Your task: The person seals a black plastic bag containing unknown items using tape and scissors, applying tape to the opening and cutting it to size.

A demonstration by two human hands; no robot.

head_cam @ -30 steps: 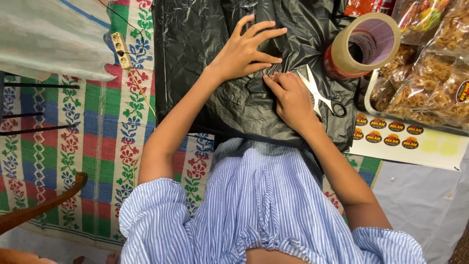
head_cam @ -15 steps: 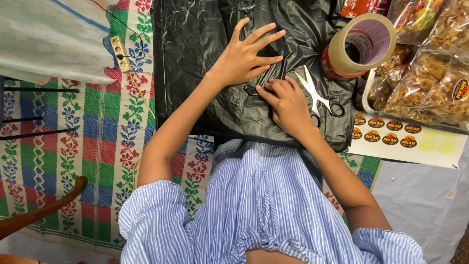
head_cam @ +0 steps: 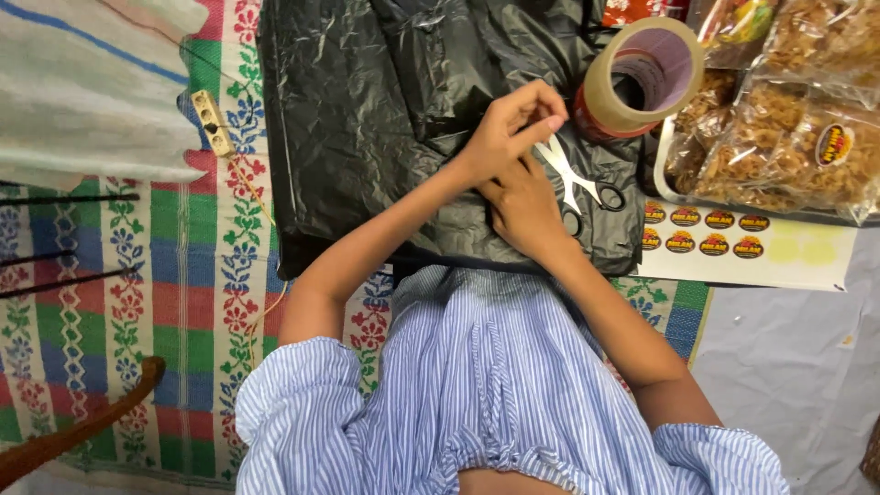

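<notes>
Left hand (head_cam: 510,128), fingers pinched together, overlaps the right hand (head_cam: 522,206) pressing flat on a black plastic bag (head_cam: 367,119) beside scissors (head_cam: 573,179).

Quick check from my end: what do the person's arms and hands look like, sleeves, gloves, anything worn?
Both hands, left hand and right hand, are bare: no gloves, and no rings, watch or bracelets that I can make out. The forearms are uncovered. Short puffed sleeves of a blue-and-white pinstriped top end gathered near the elbows.

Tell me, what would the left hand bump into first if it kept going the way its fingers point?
Probably the brown tape roll, just beyond the left hand; the scissors lie beside that line. Depth is unclear.
</notes>
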